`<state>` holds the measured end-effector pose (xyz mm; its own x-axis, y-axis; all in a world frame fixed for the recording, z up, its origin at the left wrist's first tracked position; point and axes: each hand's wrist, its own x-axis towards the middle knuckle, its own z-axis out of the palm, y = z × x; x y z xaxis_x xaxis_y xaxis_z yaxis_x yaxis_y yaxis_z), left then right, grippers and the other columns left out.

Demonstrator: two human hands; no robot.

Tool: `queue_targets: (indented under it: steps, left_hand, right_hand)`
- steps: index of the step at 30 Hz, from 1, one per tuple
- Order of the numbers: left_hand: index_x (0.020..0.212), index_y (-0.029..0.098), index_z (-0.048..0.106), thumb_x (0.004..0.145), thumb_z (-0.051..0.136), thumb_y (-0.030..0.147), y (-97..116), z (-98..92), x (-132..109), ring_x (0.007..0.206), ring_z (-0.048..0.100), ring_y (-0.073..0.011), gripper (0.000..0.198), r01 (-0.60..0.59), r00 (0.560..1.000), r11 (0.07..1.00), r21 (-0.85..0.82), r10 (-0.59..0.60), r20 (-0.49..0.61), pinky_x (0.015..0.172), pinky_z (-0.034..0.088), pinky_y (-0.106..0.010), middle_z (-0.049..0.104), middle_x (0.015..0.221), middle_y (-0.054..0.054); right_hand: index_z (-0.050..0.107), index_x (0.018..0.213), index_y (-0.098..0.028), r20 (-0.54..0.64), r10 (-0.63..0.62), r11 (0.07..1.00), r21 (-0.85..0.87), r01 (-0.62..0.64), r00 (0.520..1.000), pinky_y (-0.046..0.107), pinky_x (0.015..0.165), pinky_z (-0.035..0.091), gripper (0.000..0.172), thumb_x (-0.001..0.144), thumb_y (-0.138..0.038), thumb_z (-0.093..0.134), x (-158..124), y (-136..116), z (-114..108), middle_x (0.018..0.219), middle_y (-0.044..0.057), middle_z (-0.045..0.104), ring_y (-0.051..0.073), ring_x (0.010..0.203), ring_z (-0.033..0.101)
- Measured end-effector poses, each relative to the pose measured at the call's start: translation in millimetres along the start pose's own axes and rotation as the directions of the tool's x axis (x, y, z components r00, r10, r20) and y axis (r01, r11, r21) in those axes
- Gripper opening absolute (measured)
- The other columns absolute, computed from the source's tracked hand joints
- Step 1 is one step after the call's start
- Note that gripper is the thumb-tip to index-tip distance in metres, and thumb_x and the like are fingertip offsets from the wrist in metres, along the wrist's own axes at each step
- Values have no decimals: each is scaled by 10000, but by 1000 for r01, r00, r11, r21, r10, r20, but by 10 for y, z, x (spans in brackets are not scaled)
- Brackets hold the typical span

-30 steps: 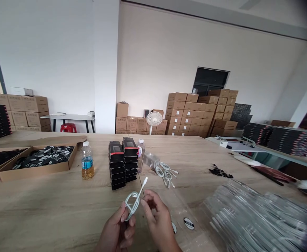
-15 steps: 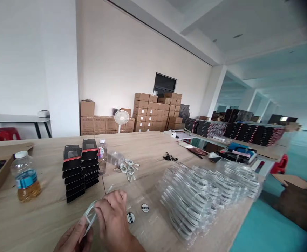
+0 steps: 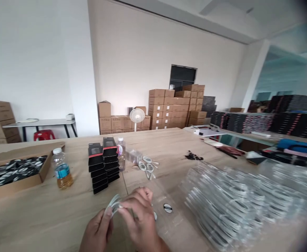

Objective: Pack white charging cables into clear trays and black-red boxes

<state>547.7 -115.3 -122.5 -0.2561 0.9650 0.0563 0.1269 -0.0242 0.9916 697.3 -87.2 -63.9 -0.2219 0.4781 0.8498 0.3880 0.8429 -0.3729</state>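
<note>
A wide warehouse room with white walls and stacked cardboard cartons at 12 o'clock frames a long pale wooden table. At 6 o'clock, low over the table's near edge, both hands meet on a coiled white cable. The left hand pinches the coil between thumb and fingertips, fingers curled shut on the loops; the right hand arches over the coil's right side, fingers bent and closed on it, though how its fingertips sit is partly hidden. The cable looks light, soft and springy, likely to uncoil if released, so it seems best held across the gathered loops rather than by a loose end. Just right of the hands lies a clear plastic sleeve with round black stickers. At 3 o'clock spreads a heap of clear-bagged cables. At 11 o'clock stand stacked black boxes, a bottle of amber liquid, and an open carton.
</note>
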Motion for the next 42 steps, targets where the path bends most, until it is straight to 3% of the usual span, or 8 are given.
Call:
queue_targets:
  steps: [8,11,15,22,25,29,35,42]
  left_hand:
    - [580,185,546,644,693,702,75,103,-52,471,401,-95,541,300,954,845,-443,-256,157,443,226,-207,534,543,25]
    - [543,177,467,571,775,663,81,109,-41,462,433,-74,576,414,910,643,-644,-285,300,400,163,-185,604,628,1]
    - [525,145,504,649,800,543,97,111,-80,513,502,-68,511,436,894,536,-723,-168,415,414,276,-160,647,687,-34]
    - [705,131,658,720,780,455,184,155,-152,572,610,-117,347,459,868,508,-729,-80,491,498,410,-200,705,770,-83]
    - [843,169,654,750,702,557,146,149,-145,531,599,-147,402,368,904,741,-562,-145,401,452,332,-221,702,747,-72]
    - [515,208,552,574,851,408,-63,200,-198,509,411,-145,365,51,990,999,-15,-48,130,551,253,-274,485,498,23]
    - [418,253,552,586,759,263,-376,234,-176,528,328,-191,267,4,994,995,99,-15,112,645,205,-304,329,482,31]
    - [416,240,385,691,616,262,91,-18,-50,536,386,-184,360,69,993,876,478,-15,-116,600,181,-300,375,480,24]
  right_hand:
    - [671,862,-207,1,652,670,467,-576,758,349,795,468,251,796,-449,688,72,240,-8,862,35,676,221,861,608]
    - [614,1181,-221,136,671,589,500,-635,729,360,848,487,548,710,-457,764,15,307,103,1162,89,671,257,1060,599]
    - [551,1269,-228,557,529,329,560,-760,640,241,510,437,578,756,-437,714,-67,209,249,1058,75,717,115,593,600]
    - [582,1173,-230,609,555,46,658,-752,566,181,368,270,433,793,-433,634,-12,-33,212,927,73,755,113,496,593]
    - [586,1076,-228,536,600,58,711,-701,594,196,415,345,407,801,-517,663,31,64,176,794,29,721,133,558,617]
    - [534,976,-226,423,690,195,673,-713,588,220,489,404,400,802,-570,643,47,305,136,681,-36,643,117,512,598]
    - [485,900,-239,428,667,467,396,-790,609,240,446,394,382,811,-602,562,-36,494,160,601,-75,555,122,452,522]
    - [521,716,-223,392,645,655,158,-739,656,250,535,379,208,721,-359,679,-81,459,179,593,-64,533,132,562,500]
